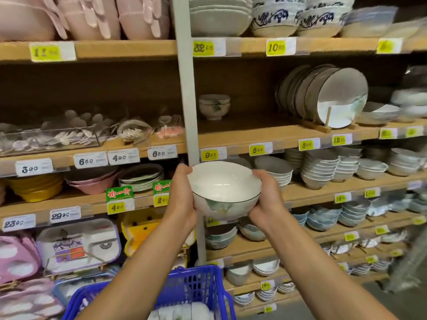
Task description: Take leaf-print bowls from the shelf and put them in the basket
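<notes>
I hold a white bowl (225, 189) with a dark rim and a green leaf print on its side, out in front of the shelves at mid-height. My left hand (182, 195) grips its left side and my right hand (265, 197) grips its right side. Below, between my forearms, the blue plastic basket (198, 287) stands with white bowls (182, 311) inside. A small stack of similar footed bowls (214, 106) sits on the shelf (242, 137) above. Large leaf-print bowls (328, 95) lean on a wooden rack to the right.
Wooden shelves full of stacked crockery run left and right, with yellow and white price tags along their edges. A grey upright post (188, 100) divides the shelving just behind the bowl. Pink dishes and packaged trays fill the left bays. Floor shows at bottom right.
</notes>
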A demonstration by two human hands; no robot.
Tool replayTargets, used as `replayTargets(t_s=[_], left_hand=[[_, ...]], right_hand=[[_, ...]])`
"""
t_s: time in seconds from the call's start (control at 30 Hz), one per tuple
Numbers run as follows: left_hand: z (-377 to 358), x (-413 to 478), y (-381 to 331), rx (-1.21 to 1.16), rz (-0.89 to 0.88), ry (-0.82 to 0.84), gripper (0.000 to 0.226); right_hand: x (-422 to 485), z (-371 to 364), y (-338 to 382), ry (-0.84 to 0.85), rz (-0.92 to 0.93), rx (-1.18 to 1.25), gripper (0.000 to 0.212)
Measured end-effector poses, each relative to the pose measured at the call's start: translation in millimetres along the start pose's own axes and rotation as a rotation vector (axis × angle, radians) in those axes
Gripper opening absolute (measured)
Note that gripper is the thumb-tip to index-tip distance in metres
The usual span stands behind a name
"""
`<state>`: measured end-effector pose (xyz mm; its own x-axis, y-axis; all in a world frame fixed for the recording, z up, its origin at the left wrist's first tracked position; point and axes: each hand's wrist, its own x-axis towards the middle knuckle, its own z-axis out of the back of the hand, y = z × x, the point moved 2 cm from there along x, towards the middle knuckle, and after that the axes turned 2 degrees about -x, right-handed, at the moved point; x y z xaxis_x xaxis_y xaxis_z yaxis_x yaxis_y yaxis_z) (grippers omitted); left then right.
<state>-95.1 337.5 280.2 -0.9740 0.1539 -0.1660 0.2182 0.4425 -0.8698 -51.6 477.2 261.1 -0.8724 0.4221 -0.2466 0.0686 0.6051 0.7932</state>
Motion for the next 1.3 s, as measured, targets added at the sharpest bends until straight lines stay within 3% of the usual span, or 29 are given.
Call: replayTargets(t_s=[0.2,0.33,0.57,0.7,0.9,1.3], left_hand=[[-90,-10,32,-0.091,-0.011,-0.017,0.019],[-138,-11,43,-0.116,0.039,0.033,0.029],[-196,5,42,-0.084,0.056,0.102,0.038],[-213,33,40,-0.08,0.051,0.102,0.042],[-224,93,27,-0.075,-0.029,0.055,0.02],[-234,238,4,-0.071,-0.071,-0.042,0.021]], right_hand=[[20,61,78,0.037,0.082,-0.062,0.024],[30,88,119,0.018,0.113,-0.084,0.031],[56,110,172,0.03,0.142,-0.111,0.024],[86,107,189,0.066,0.115,-0.112,0.029],[153,81,200,0.094,0.118,-0.196,0.032],[288,16,204,0.133,0.087,-0.194,0.026]])
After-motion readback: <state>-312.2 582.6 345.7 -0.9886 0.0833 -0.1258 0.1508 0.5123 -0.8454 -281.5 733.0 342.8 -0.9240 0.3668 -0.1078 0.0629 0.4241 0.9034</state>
